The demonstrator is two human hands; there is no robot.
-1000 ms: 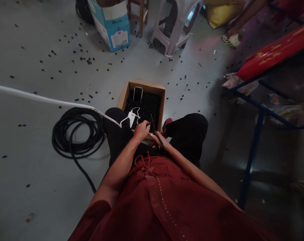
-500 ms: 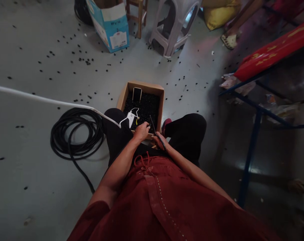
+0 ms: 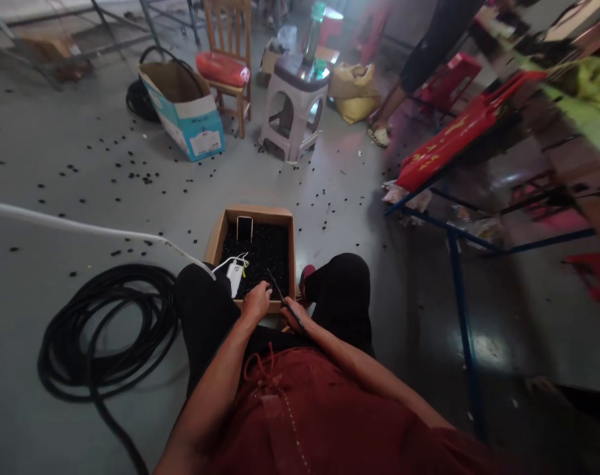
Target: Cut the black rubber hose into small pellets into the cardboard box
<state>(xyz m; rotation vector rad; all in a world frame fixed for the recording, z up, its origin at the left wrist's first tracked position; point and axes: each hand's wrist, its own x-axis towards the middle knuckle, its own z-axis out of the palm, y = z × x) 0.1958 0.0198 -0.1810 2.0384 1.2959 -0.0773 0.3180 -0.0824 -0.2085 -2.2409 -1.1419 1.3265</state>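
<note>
A cardboard box full of small black pieces sits on the floor between my knees. A phone leans upright at its far wall, and a white charger with its cable lies at the near left corner. My left hand rests at the box's near edge, fingers pinched on something I cannot make out. My right hand is closed round a thin dark tool that points up over the box.
A coil of black cable lies on the floor to my left, with a white cable running across. Black bits are scattered over the floor. Ahead stand a blue-white carton, a wooden chair, a plastic stool. Another person's leg and a blue-framed table are at right.
My head has tilted up, so the box and hands sit lower in view and more of the room shows. Both hands keep the same hold at the box's near edge.
</note>
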